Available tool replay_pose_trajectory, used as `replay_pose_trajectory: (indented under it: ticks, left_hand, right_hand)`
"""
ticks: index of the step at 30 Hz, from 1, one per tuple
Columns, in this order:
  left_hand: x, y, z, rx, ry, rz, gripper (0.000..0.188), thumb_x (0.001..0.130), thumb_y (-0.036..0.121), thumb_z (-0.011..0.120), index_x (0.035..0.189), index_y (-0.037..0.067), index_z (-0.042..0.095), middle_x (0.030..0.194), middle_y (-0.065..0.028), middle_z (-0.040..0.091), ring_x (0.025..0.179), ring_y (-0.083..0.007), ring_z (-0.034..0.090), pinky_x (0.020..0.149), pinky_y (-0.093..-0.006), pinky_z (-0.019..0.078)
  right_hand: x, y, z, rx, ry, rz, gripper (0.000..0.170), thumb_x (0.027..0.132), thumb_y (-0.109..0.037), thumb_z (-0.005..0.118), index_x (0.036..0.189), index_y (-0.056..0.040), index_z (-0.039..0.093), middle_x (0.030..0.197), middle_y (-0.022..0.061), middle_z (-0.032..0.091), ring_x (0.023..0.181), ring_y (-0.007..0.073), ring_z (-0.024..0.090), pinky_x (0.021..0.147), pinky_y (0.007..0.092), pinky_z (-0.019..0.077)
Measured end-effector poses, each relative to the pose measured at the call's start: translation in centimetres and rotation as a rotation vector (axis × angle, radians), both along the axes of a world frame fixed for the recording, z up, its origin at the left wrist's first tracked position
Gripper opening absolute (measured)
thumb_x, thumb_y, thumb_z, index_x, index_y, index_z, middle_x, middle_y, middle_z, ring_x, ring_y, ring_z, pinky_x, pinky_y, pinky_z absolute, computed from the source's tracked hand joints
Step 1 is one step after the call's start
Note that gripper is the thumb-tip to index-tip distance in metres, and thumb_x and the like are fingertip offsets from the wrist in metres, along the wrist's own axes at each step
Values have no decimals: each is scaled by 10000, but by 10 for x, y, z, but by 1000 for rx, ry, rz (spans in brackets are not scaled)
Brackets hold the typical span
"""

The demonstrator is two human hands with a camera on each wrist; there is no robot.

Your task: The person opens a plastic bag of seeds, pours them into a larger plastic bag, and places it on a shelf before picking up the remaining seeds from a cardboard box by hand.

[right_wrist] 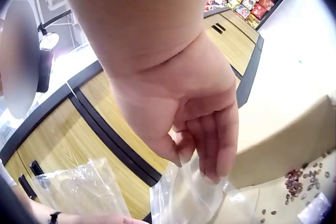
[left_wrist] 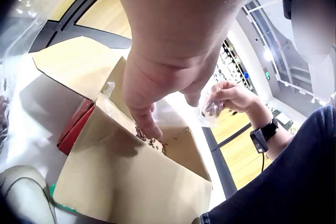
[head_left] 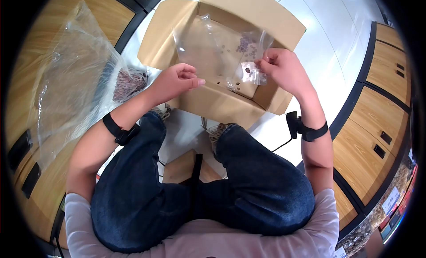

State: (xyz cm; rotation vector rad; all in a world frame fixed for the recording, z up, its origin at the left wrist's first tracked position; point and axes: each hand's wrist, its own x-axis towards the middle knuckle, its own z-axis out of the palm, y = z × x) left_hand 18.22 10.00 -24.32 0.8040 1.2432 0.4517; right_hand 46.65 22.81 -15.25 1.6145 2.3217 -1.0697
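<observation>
While an open cardboard box [head_left: 208, 96] fills the upper center of the head view, a large clear plastic bag [head_left: 75, 49] spreads across the upper left. Over the box, toward the upper right, hangs a smaller clear bag [right_wrist: 184, 203], its edge pinched between the thumb and fingers of the right hand [head_left: 286, 71]. The left hand [head_left: 175, 82], released and loosely bent, hovers by the box's near left edge. Inside the box lie a small white packet [right_wrist: 315, 209] and scattered dark brown seed-like pieces [right_wrist: 294, 182].
</observation>
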Motion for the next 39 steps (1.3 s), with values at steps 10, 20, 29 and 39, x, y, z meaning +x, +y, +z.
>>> replay_pose_trajectory:
  ticks: [10,20,29,39]
  left_hand:
    - [-9,10,4,196,-104,214,516,945,293,713,1327,-1,529,1226,-105,647,1108,-167,633,956,-290,506]
    - [-27,3,-22,-107,-670,268,345,1059,370,493,1140,62,627,1092,-99,719,1001,-263,722,818,-355,612]
    - [-24,6,-16,-158,-743,210,394,1053,385,503,1162,32,639,1097,-117,699,1078,-282,693,940,-398,564]
    - [-33,16,-31,-163,-856,481,329,1056,354,508,1112,46,611,1103,-119,701,1099,-267,665,916,-356,529]
  right_hand:
    - [1,2,44,-516,531,-272,258,953,-109,543,706,-50,497,917,160,733,957,196,735,718,263,597]
    - [10,9,54,-625,652,-168,203,947,-146,572,801,-8,603,1097,219,728,967,243,737,830,327,603]
    - [7,13,60,-879,802,-217,149,942,-113,560,891,18,607,1092,289,704,1016,326,728,865,376,608]
    - [13,15,47,-836,822,-225,181,965,-108,516,996,54,590,1111,315,685,1005,375,723,851,413,621]
